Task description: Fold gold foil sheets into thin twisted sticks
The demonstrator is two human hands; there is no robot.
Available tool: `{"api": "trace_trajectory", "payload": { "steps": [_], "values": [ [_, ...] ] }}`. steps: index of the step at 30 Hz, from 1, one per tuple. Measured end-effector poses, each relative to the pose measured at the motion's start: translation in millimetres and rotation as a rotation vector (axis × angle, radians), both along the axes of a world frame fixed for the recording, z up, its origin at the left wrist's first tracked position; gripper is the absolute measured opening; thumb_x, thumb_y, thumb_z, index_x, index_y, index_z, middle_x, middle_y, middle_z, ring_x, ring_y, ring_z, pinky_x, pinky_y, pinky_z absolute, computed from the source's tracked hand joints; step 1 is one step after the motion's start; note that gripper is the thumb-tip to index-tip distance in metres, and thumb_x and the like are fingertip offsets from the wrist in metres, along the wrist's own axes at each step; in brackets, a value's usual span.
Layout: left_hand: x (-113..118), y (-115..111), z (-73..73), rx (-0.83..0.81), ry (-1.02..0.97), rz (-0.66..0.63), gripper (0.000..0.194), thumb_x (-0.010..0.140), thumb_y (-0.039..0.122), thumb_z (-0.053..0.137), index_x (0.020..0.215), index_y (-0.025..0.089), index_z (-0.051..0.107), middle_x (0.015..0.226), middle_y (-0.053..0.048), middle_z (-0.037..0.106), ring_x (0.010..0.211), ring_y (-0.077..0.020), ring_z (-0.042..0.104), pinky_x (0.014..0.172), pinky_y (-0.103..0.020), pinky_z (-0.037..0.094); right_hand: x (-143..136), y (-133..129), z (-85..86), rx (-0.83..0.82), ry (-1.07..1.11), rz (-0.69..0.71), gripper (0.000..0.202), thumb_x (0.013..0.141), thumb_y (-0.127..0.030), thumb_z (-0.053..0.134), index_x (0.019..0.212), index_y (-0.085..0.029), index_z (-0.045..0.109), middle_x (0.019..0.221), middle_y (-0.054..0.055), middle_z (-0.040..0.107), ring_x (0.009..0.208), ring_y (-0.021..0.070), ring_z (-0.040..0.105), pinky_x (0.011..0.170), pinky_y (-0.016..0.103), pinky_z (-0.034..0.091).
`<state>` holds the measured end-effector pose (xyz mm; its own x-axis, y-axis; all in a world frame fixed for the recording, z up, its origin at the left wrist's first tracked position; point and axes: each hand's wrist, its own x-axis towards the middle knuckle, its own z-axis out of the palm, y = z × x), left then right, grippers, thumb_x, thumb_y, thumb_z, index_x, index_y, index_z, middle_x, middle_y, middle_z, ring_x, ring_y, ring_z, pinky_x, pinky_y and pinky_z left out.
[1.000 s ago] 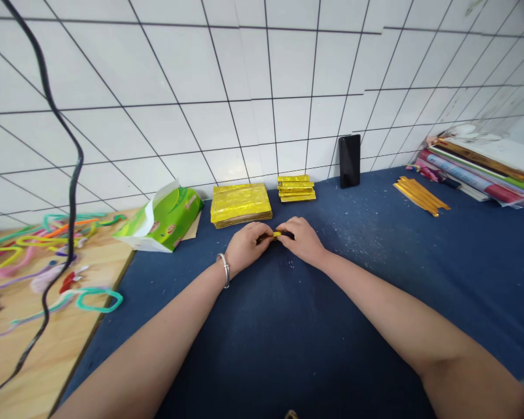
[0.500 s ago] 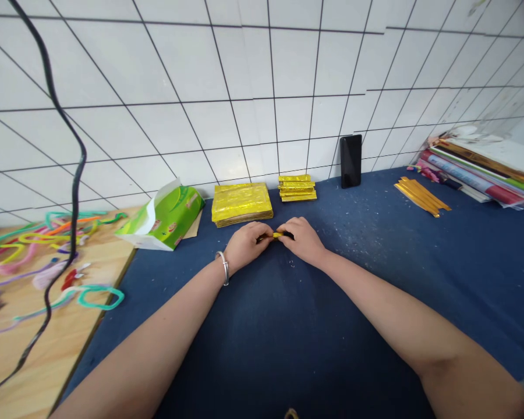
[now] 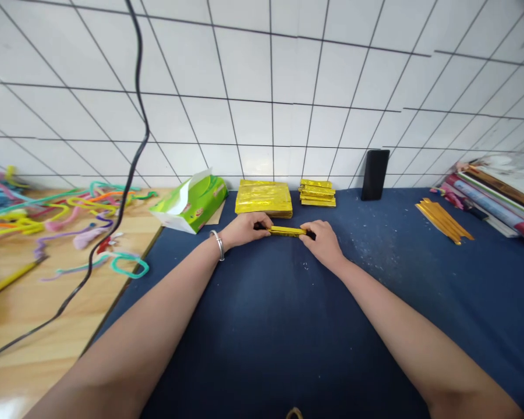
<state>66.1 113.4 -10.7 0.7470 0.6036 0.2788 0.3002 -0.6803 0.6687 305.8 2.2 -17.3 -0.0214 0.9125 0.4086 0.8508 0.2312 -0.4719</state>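
Arms (image 3: 170, 299) outstretched, fingers (image 3: 262, 219) pinched.

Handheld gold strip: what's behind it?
Beyond it lie blue tabletop, a gold stack and a smaller gold bundle. Whatever the gold strip, left hand and right hand cover can't be seen.

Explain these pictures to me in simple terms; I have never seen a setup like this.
There is no machine here: a person works with two bare hands. The view comes from a camera worn on the head, looking forward and down.

The left hand and the right hand hold a narrow gold strip between them, one at each end.

Behind it on the blue surface lie a stack of gold sheets and a small pile of folded strips. A green packet lies to the left; a black phone stands upright near the wall. Further right are loose orange-gold strips and some books.
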Motion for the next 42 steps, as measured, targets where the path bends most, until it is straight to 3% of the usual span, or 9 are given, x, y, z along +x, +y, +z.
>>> {"api": "trace_trajectory", "payload": {
  "steps": [12, 26, 33, 42],
  "values": [
    [2.7, -4.0, 1.4, 0.117, 0.015, 0.044, 0.013, 0.074, 0.023, 0.060, 0.086, 0.020, 0.064, 0.081, 0.000, 0.065, 0.072, -0.0129, 0.059, 0.069, -0.024, 0.047, -1.5, -0.8, 4.0, 0.002, -0.032, 0.007, 0.017, 0.078, -0.025, 0.059, 0.094, -0.024, 0.064, 0.090, 0.003, 0.063, 0.088, 0.0198, 0.052, 0.081, 0.034, 0.038],
    [6.3, -6.7, 1.4, 0.226, 0.060, 0.028, 0.015, 0.076, 0.023, 0.058, 0.089, 0.020, 0.063, 0.085, -0.001, 0.065, 0.079, -0.0145, 0.059, 0.075, -0.026, 0.046, -1.7, -1.9, 5.2, 0.010, -0.050, 0.016, 0.017, 0.080, -0.027, 0.058, 0.095, -0.024, 0.065, 0.092, 0.003, 0.063, 0.090, 0.0189, 0.052, 0.083, 0.033, 0.037],
    [7.6, -9.5, 2.4, 0.179, 0.063, 0.051, 0.015, 0.077, 0.024, 0.055, 0.089, 0.019, 0.062, 0.084, -0.001, 0.064, 0.077, -0.0137, 0.058, 0.072, -0.025, 0.045, -2.0, -2.4, 4.9, -0.005, -0.048, -0.006, 0.018, 0.081, -0.028, 0.056, 0.097, -0.023, 0.064, 0.093, 0.004, 0.063, 0.091, 0.0193, 0.052, 0.083, 0.032, 0.038],
    [11.9, -9.1, -3.2, -0.013, -0.046, 0.057, 0.019, 0.082, 0.028, 0.052, 0.094, 0.018, 0.061, 0.085, -0.001, 0.063, 0.070, -0.0106, 0.054, 0.065, -0.023, 0.044, 0.4, -2.6, 7.2, -0.031, 0.000, 0.000, 0.021, 0.086, -0.030, 0.048, 0.098, -0.023, 0.063, 0.090, 0.003, 0.065, 0.087, 0.0179, 0.054, 0.080, 0.031, 0.038]
  ]
}}
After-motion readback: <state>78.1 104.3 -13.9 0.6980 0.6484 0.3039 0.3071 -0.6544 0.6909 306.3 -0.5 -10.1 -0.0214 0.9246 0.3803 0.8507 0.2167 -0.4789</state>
